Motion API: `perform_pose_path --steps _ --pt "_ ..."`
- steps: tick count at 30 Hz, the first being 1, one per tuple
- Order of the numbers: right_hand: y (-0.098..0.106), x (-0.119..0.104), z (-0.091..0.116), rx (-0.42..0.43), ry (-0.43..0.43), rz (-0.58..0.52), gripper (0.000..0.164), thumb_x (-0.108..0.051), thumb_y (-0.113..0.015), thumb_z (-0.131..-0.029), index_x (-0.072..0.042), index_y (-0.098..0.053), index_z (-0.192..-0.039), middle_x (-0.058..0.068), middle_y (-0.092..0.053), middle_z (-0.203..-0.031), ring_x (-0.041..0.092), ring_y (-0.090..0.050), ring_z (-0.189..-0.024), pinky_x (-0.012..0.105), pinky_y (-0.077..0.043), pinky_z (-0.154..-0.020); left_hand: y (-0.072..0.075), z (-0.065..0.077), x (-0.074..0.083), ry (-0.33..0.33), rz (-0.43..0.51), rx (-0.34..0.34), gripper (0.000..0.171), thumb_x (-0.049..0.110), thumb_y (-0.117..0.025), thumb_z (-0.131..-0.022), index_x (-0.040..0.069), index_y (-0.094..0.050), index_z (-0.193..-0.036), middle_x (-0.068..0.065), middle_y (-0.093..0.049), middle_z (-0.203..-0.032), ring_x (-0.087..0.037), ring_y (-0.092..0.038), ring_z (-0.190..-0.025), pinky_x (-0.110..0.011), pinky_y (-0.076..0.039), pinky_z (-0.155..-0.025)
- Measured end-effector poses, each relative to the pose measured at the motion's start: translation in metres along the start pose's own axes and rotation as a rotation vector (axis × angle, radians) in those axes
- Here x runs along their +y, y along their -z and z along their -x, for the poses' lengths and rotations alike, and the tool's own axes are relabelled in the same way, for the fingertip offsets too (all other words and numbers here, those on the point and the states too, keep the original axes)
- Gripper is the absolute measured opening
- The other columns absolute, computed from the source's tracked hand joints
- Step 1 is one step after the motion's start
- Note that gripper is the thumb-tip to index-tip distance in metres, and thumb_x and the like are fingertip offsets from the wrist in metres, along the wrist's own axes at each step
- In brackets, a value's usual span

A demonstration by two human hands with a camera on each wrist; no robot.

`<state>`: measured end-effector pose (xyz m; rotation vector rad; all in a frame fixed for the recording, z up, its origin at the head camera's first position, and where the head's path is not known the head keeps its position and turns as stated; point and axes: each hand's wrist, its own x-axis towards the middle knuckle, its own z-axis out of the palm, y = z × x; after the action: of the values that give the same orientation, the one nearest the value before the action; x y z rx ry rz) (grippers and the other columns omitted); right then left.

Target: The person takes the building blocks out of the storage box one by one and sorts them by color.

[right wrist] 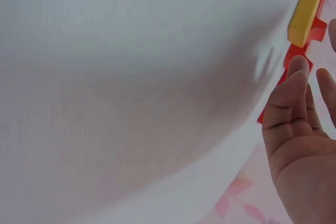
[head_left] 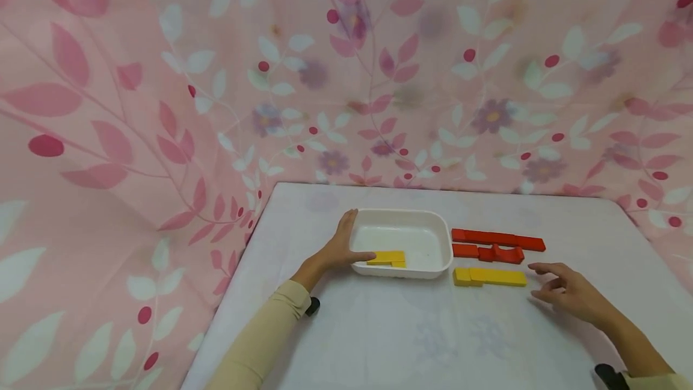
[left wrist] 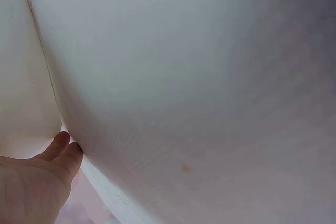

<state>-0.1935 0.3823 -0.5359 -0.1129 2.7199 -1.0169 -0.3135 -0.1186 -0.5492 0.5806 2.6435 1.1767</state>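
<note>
My left hand (head_left: 340,245) holds the left end of a white plastic tray (head_left: 446,239), thumb over the rim and fingers along the outer side. Inside the tray, near that thumb, lie yellow blocks (head_left: 392,257). In the left wrist view the left fingers (left wrist: 68,153) reach the tray's edge. My right hand (head_left: 574,294) is empty, its fingers loosely bent and apart, just right of a row of yellow blocks (head_left: 500,277). The right wrist view shows the right thumb and fingers (right wrist: 286,95) close to the yellow block (right wrist: 306,14) and red pieces.
Behind the yellow row lie red blocks (head_left: 500,238) in a long line, and a shorter red row with a curved piece (head_left: 509,254). They sit right of the tray on a white cloth-covered table (head_left: 379,330). Pink floral curtains (head_left: 379,77) hang behind and at the left.
</note>
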Motion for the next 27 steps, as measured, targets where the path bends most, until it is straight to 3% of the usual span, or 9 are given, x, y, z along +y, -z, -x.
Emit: perform_pose_path --steps 6,14,19,27 --pt "0.007 -0.015 0.0 0.086 0.065 0.055 0.067 -0.038 -0.068 -0.081 -0.009 -0.041 -0.135 0.021 -0.047 -0.13 0.01 -0.058 -0.085 0.02 -0.053 -0.064 0.006 0.0 0.001 0.014 -0.007 0.006 0.122 0.066 -0.072 -0.06 0.027 0.003 -0.148 0.003 0.003 -0.155 -0.024 -0.022 -0.137 -0.051 -0.028 -0.109" --pt "0.001 -0.046 -0.009 0.154 0.169 -0.09 0.061 -0.034 -0.065 -0.085 -0.014 -0.041 -0.137 0.016 -0.044 -0.129 0.008 -0.059 -0.083 0.024 -0.055 -0.067 0.001 0.001 -0.004 0.005 -0.012 -0.004 0.122 0.067 -0.071 -0.061 0.026 0.003 -0.148 0.001 0.004 -0.155 -0.024 -0.016 -0.14 -0.052 -0.025 -0.111" --pt "-0.009 -0.069 -0.024 0.124 0.271 -0.159 0.058 -0.027 -0.067 -0.084 -0.015 -0.044 -0.136 0.01 -0.049 -0.124 0.013 -0.059 -0.08 0.027 -0.055 -0.061 0.0 0.002 -0.004 0.014 -0.011 0.006 0.121 0.067 -0.071 -0.06 0.027 0.002 -0.148 0.002 0.003 -0.155 -0.023 -0.017 -0.139 -0.052 -0.025 -0.11" --pt "-0.024 -0.107 -0.043 0.088 0.345 -0.224 0.052 -0.027 -0.068 -0.083 -0.023 -0.049 -0.131 0.0 -0.051 -0.122 0.015 -0.059 -0.079 0.026 -0.056 -0.064 0.001 0.002 -0.004 0.012 -0.016 0.001 0.119 0.066 -0.071 -0.062 0.028 0.002 -0.148 0.003 0.005 -0.155 -0.022 -0.016 -0.139 -0.051 -0.025 -0.111"
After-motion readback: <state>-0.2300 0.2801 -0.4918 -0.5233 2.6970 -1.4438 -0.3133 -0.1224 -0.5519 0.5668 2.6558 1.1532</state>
